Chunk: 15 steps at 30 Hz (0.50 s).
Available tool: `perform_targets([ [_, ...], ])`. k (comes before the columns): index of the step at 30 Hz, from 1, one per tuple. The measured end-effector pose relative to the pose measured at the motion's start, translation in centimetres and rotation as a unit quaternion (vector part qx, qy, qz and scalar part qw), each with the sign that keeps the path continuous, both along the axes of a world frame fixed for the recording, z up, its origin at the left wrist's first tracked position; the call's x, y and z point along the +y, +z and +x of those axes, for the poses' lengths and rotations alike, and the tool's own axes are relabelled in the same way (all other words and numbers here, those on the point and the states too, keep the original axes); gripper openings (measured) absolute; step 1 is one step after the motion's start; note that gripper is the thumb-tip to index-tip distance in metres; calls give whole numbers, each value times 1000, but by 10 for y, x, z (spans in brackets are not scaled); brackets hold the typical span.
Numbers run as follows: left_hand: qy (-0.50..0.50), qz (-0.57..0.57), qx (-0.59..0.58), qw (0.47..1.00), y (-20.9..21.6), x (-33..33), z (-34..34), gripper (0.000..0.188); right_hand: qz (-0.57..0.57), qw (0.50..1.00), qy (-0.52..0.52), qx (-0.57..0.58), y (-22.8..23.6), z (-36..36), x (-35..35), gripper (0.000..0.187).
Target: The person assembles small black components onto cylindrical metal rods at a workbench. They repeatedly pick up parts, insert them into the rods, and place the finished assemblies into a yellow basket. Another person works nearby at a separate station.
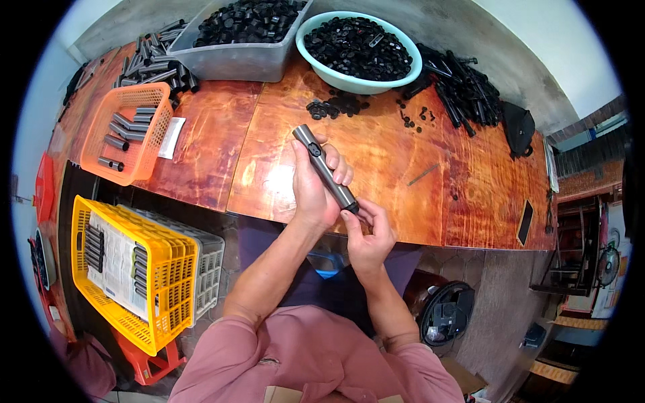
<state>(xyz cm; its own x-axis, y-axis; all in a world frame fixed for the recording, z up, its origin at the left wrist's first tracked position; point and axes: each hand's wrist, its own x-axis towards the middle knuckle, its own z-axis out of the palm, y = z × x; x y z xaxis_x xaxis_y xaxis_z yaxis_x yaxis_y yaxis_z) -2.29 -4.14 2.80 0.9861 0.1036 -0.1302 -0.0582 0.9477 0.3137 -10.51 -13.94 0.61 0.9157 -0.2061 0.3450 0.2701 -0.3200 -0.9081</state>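
Fingers (334,163) grip grey flashlight (324,168) (over table edge (403,236)); right hand (368,236) at tail.

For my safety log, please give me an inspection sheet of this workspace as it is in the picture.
Surface: glossy reddish wooden table, worn, with glare.
Job's things: grey metal flashlight body held slanted above the table edge.
Clutter: orange basket with grey tubes, grey bin and teal bowl of small black parts, loose black parts, pile of black tubes.
Grips: left hand wraps the body; right hand pinches its lower end.
Cables: nothing seen.
Surroundings: yellow crate of tubes at the left, small fan at the right.
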Motion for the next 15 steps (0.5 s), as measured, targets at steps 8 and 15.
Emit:
perform_targets([
  [8, 3, 20, -36, 999, 1, 4, -3, 49, -112, 993, -9, -46, 5, 1, 1, 34],
  [15, 14, 18, -39, 999, 7, 2, -3, 50, -165, 980, -30, -108, 6, 3, 2, 34],
])
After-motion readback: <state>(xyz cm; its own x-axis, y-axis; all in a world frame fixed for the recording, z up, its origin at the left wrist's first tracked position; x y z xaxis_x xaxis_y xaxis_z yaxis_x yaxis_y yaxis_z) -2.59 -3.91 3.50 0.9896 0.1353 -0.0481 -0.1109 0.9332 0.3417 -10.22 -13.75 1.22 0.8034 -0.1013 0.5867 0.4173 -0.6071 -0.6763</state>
